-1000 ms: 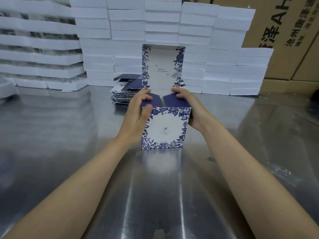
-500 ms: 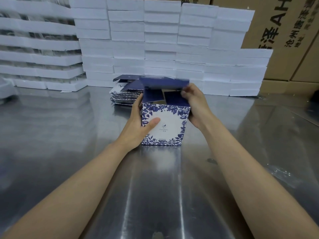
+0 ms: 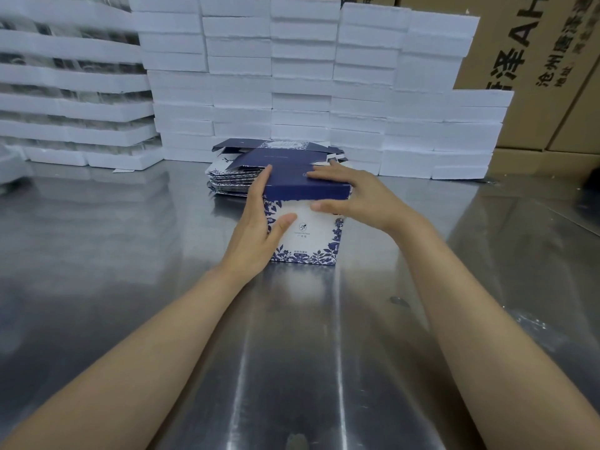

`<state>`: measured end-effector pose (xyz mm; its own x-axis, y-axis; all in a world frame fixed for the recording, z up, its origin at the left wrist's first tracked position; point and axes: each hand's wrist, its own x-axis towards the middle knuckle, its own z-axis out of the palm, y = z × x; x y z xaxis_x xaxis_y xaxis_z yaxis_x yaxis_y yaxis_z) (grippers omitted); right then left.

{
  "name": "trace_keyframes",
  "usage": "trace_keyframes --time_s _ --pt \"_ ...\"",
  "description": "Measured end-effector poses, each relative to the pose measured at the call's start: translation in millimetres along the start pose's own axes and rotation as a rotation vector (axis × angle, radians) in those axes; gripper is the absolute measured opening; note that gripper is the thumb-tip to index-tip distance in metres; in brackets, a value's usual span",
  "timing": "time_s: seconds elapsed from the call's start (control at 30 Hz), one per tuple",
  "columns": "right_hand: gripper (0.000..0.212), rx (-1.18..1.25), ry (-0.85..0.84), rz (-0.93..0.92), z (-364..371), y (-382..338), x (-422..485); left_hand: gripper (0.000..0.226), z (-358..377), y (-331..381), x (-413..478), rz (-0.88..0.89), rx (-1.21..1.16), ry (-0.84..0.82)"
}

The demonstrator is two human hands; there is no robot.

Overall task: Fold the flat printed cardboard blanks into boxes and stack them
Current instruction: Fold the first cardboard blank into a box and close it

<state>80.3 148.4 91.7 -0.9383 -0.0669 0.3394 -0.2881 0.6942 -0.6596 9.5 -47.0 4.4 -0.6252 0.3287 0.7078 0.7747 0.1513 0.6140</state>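
My worktop is brushed metal, glossy and mirror-like. The box is smooth printed cardboard with a matt navy lid. The white foam slabs look matt and rough-edged. The brown cartons are dull cardboard.

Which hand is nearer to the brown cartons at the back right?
Right. The right hand presses on the lid of the box, on the side facing the brown cartons; the left hand rests against the box's opposite side, farther from them.
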Motion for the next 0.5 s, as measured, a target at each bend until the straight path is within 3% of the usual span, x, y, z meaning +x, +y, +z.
trace_keyframes --time_s 0.13,0.27,0.5 --pt "0.059 -0.056 -0.043 -0.017 -7.6 -2.5 0.1 0.066 0.5 2.2 0.9 0.031 -0.016 0.003" --pt "0.042 0.010 -0.002 -0.034 -4.9 -3.6 1.1 0.045 -1.1 5.8 4.3 0.119 -0.002 0.052" --pt "0.023 0.068 0.147 -0.110 4.2 -2.6 1.0 0.013 -3.3 23.6 16.7 -0.006 -0.059 0.196"
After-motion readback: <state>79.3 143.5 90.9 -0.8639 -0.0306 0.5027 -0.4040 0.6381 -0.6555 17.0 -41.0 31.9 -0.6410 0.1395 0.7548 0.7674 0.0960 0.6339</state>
